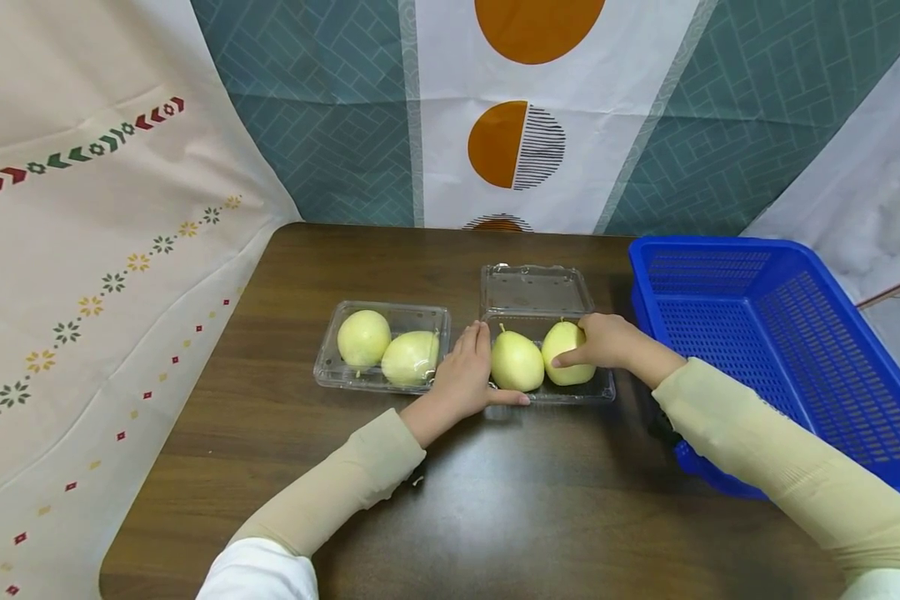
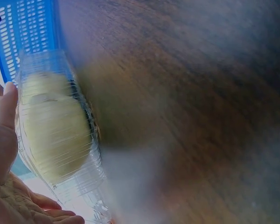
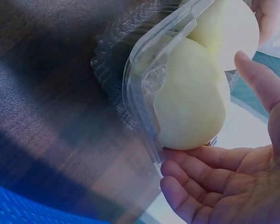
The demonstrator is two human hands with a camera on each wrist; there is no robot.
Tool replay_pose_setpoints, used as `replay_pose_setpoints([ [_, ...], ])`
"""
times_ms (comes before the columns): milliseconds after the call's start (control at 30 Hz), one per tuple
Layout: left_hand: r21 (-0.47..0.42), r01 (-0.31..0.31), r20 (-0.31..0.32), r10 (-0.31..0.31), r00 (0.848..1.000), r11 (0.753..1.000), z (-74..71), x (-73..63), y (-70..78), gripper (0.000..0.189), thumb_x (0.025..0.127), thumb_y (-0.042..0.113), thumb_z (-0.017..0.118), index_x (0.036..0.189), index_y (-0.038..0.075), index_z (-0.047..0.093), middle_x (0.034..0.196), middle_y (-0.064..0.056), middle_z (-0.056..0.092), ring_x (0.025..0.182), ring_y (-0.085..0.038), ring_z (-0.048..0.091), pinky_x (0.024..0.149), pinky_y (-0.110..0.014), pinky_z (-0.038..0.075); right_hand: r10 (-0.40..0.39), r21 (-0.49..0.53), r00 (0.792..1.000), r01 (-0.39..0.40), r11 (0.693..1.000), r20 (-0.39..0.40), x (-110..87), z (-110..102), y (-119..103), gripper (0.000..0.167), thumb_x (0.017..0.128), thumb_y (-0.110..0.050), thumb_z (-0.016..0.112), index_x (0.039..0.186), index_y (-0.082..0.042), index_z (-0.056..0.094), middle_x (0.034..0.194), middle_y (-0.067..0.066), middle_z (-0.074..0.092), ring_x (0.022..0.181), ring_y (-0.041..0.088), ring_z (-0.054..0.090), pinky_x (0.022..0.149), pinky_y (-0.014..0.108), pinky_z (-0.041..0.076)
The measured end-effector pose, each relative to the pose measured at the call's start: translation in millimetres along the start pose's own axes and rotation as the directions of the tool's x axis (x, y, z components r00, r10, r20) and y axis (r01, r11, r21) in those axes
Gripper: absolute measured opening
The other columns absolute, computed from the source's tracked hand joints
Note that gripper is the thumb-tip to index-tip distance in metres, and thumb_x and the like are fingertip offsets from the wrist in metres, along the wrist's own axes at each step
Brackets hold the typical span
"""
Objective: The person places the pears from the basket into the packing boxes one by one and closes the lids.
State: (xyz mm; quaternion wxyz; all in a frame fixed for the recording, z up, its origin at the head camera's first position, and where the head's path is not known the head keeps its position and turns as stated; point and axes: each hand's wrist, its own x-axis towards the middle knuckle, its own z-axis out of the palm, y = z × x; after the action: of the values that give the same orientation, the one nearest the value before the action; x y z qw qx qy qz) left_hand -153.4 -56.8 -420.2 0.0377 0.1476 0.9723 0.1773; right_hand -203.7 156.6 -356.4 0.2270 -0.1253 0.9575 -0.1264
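Observation:
An open clear plastic clamshell box (image 1: 538, 398) holds two yellow-green pears side by side, its lid (image 1: 536, 289) folded back behind. My right hand (image 1: 613, 340) curls round the right pear (image 1: 566, 360), thumb in front and fingers at the far side. In the right wrist view those fingers (image 3: 210, 172) touch the pear's end. My left hand (image 1: 465, 375) lies along the box's left side, fingers straight, the thumb stretched along the front edge beside the left pear (image 1: 516, 362). In the left wrist view a pear (image 2: 60, 135) shows through the clear plastic wall.
Left of my left hand is a closed clear box (image 1: 330, 375) with two pears inside. A blue plastic basket (image 1: 720, 243) stands on the right of the brown wooden table (image 1: 270, 467), close to my right forearm. Patterned cloth hangs behind and at the left.

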Motion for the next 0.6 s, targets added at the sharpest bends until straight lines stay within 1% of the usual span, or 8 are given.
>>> replay_pose_setpoints([
  [67, -0.014, 0.003, 0.010, -0.003, 1.000, 1.000, -0.9, 0.2, -0.2, 0.126, 0.063, 0.072, 0.071, 0.148, -0.007, 0.020, 0.152, -0.024, 0.025, 0.140, -0.035, 0.029, 0.104, -0.046, 0.041, 0.002, -0.003, 1.000, -0.002, 1.000, -0.002, -0.6, -1.5, -1.4, 0.069, 0.079, -0.050, 0.070, 0.109, 0.011, 0.059, 0.094, 0.019, 0.063, 0.080, 0.028, 0.057, 0.066, 0.036, 0.049],
  [167, -0.071, 0.014, 0.025, -0.012, 1.000, 0.997, -2.8, 1.3, 0.2, 0.125, 0.067, 0.071, 0.069, 0.149, -0.007, 0.015, 0.154, -0.025, 0.021, 0.141, -0.036, 0.027, 0.107, -0.047, 0.037, 0.005, 0.013, 0.999, -0.004, 1.000, -0.035, -1.5, -4.3, -1.8, 0.073, 0.084, -0.049, 0.066, 0.119, 0.014, 0.055, 0.109, 0.028, 0.062, 0.093, 0.037, 0.061, 0.076, 0.044, 0.052],
  [267, -0.155, 0.041, 0.045, -0.035, 0.998, 0.987, -6.0, 3.2, 0.7, 0.118, 0.075, 0.068, 0.064, 0.150, -0.006, 0.010, 0.155, -0.025, 0.017, 0.142, -0.037, 0.024, 0.109, -0.048, 0.034, 0.017, 0.076, 0.995, -0.010, 0.997, -0.099, -2.3, -7.7, -1.6, 0.072, 0.089, -0.047, 0.060, 0.126, 0.014, 0.050, 0.121, 0.032, 0.057, 0.106, 0.042, 0.058, 0.085, 0.051, 0.050],
  [367, -0.240, 0.076, 0.066, -0.062, 0.996, 0.968, -9.3, 5.6, 0.3, 0.108, 0.084, 0.064, 0.057, 0.150, -0.005, 0.008, 0.155, -0.025, 0.015, 0.142, -0.037, 0.022, 0.110, -0.049, 0.031, 0.050, 0.172, 0.988, -0.024, 0.985, -0.148, -1.8, -11.5, -1.0, 0.070, 0.092, -0.049, 0.054, 0.128, 0.011, 0.049, 0.125, 0.031, 0.055, 0.112, 0.043, 0.055, 0.089, 0.052, 0.049],
  [433, -0.298, 0.101, 0.080, -0.080, 0.994, 0.949, -12.4, 7.0, 0.3, 0.103, 0.087, 0.063, 0.053, 0.150, -0.004, 0.007, 0.156, -0.025, 0.014, 0.143, -0.036, 0.020, 0.112, -0.049, 0.029, 0.068, 0.232, 0.985, -0.029, 0.972, -0.161, -0.6, -13.7, -0.3, 0.073, 0.093, -0.053, 0.049, 0.130, 0.011, 0.047, 0.129, 0.031, 0.052, 0.115, 0.043, 0.052, 0.092, 0.053, 0.047],
  [467, -0.335, 0.109, 0.078, -0.088, 0.993, 0.936, -14.0, 8.1, 0.5, 0.100, 0.089, 0.061, 0.051, 0.150, -0.005, 0.008, 0.155, -0.025, 0.015, 0.143, -0.036, 0.021, 0.112, -0.049, 0.029, 0.082, 0.265, 0.983, -0.037, 0.964, -0.162, 0.2, -14.6, 0.1, 0.075, 0.094, -0.055, 0.047, 0.131, 0.010, 0.045, 0.131, 0.030, 0.050, 0.118, 0.043, 0.050, 0.094, 0.054, 0.045],
  [533, -0.420, 0.124, 0.061, -0.109, 0.992, 0.899, -18.1, 10.4, 1.4, 0.095, 0.091, 0.058, 0.050, 0.150, -0.005, 0.011, 0.154, -0.025, 0.018, 0.142, -0.036, 0.023, 0.112, -0.048, 0.028, 0.113, 0.336, 0.979, -0.051, 0.941, -0.168, 1.9, -16.0, 0.8, 0.079, 0.093, -0.060, 0.042, 0.133, 0.008, 0.043, 0.135, 0.029, 0.047, 0.121, 0.043, 0.047, 0.096, 0.055, 0.043],
  [600, -0.511, 0.134, 0.038, -0.134, 0.990, 0.849, -23.0, 13.1, 3.1, 0.088, 0.093, 0.054, 0.050, 0.149, -0.005, 0.017, 0.153, -0.026, 0.022, 0.140, -0.036, 0.027, 0.113, -0.048, 0.027, 0.153, 0.409, 0.972, -0.067, 0.910, -0.181, 3.5, -16.6, 2.0, 0.082, 0.093, -0.063, 0.039, 0.136, 0.007, 0.040, 0.137, 0.028, 0.044, 0.124, 0.043, 0.044, 0.098, 0.055, 0.041],
])
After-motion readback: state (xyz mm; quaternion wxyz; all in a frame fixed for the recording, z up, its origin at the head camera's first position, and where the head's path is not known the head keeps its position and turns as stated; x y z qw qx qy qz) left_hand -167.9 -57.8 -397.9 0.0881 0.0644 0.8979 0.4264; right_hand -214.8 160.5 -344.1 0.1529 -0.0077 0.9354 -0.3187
